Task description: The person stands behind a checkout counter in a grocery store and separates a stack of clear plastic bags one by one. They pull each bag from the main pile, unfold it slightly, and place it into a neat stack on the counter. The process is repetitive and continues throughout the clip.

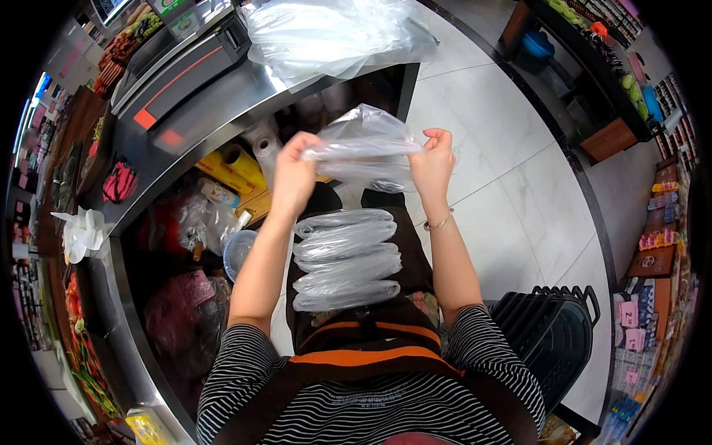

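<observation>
Between my two hands a clear plastic bag (367, 142) is stretched out over my knees, partly folded, with its loose part hanging below. My left hand (297, 167) pinches one end of it, and my right hand (433, 161) grips the other. Several folded clear plastic bags (347, 258) lie in a row on my lap, on the dark apron (414, 250) with orange trim. Ahead of me, a large pile of loose clear plastic bags (334, 36) covers the end of the metal counter (222, 97).
A grey scale-like machine (183, 78) stands on the counter. Shelves under it hold yellow rolls (242, 167), a clear film roll (264, 146) and a blue tub (236, 253). Stacked black shopping baskets (548, 339) stand at my right on the tiled floor (517, 211).
</observation>
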`<state>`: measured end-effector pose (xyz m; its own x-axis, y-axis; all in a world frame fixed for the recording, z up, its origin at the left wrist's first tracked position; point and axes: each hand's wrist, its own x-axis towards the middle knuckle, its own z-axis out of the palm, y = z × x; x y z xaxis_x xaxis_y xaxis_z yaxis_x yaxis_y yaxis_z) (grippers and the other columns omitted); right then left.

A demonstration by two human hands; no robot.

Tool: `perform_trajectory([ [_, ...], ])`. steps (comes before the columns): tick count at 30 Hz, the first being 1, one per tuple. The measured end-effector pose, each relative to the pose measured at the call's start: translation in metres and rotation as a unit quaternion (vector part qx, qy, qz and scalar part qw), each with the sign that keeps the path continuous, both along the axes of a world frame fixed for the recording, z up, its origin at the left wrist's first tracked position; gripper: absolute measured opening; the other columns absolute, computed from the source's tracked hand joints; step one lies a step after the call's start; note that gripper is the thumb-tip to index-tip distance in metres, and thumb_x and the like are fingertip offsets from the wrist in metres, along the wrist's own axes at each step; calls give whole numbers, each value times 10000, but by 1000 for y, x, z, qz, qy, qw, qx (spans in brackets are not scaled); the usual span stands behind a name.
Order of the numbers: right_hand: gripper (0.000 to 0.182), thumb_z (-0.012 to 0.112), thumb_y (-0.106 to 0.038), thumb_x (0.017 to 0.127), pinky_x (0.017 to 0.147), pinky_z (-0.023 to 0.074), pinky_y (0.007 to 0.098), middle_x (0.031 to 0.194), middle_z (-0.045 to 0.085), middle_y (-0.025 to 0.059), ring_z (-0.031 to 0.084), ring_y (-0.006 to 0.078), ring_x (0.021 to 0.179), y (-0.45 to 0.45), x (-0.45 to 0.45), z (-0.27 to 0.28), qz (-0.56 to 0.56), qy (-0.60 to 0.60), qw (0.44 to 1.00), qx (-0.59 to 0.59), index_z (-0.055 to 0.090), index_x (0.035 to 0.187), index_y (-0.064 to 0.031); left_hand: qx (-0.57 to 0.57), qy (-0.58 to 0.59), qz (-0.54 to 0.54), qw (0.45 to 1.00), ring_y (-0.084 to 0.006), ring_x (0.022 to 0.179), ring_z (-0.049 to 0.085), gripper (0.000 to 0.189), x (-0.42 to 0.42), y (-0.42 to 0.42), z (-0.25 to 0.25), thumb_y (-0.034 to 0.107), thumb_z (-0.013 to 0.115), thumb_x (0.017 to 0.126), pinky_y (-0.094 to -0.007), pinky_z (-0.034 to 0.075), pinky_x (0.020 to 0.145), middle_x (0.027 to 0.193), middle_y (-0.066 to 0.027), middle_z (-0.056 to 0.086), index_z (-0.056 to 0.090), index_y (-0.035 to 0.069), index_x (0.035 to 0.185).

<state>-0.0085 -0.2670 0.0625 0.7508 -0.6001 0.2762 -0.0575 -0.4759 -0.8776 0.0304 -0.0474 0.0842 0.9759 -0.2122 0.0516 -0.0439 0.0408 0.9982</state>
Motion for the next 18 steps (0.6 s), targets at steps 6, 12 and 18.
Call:
perform_trajectory([
  [6,371,750,-190,771,614,470,329,722,589,74,594,192,642,-7,28,-35,-85,-28,996,-17,542,1012,-1,-136,46,-336,931,-178,807,619,142,-48,-6,-1,73,622,759,-298,452,752,830,-53,646,590,27,889],
  [12,276,629,40,797,731,489,254,956,654,48,611,122,806,-14,12,-19,117,-125,945,280,602,1064,-23,292,-226,133,920,-346,685,657,223,-22,-9,-1,28,664,708,-388,507,647,716,-182,619,510,38,868],
  [18,184,649,22,770,698,455,227,828,606,-2,562,74,762,46,-74,38,478,-22,829,291,608,945,-15,300,-226,292,880,-248,587,520,234,40,8,-23,136,710,811,-357,450,607,626,-93,511,528,37,920],
])
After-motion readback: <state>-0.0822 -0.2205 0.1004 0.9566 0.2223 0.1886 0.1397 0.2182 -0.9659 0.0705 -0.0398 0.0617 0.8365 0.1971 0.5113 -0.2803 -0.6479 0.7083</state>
